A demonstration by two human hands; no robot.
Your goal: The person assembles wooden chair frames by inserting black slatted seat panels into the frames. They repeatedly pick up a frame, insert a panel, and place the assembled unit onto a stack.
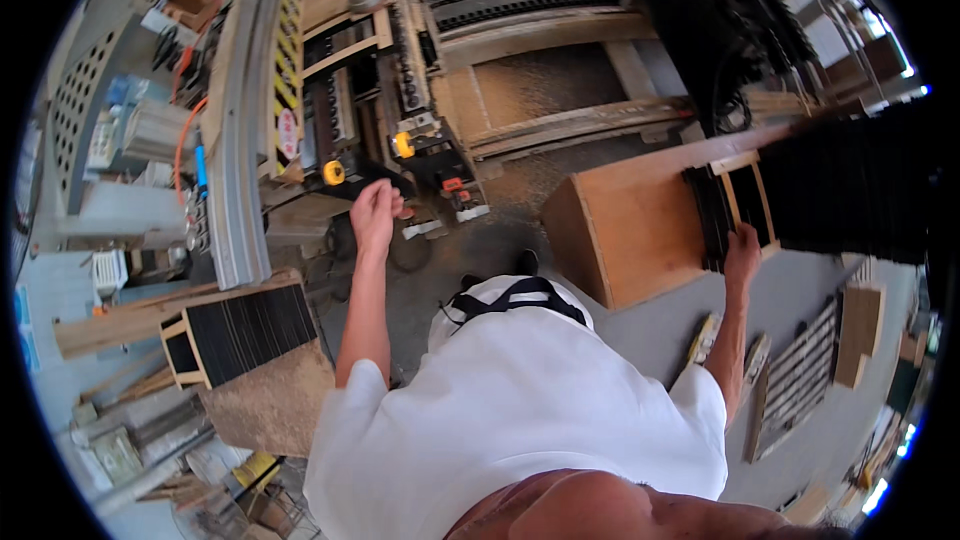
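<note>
My right hand (pixel 742 252) is closed on the near edge of a light wooden frame (pixel 731 195) with dark openings. That frame stands at the left end of a long row of black panels (pixel 850 185) on a brown wooden box (pixel 640 225). My left hand (pixel 375 212) hangs in front of the machine (pixel 350 90), its fingers curled together with nothing visible in them. Just beyond it sit two yellow knobs (pixel 334 173) at the ends of the machine's rails. A red-orange switch part (pixel 455 186) lies to the right of that hand.
At the lower left, a stack of black-panelled frames (pixel 250 335) rests on a rough board (pixel 270 400). A grey metal beam (pixel 240 170) runs along the machine's left side. Slatted wood (pixel 795 380) lies on the floor at right. Sawdust covers the machine bed (pixel 545 80).
</note>
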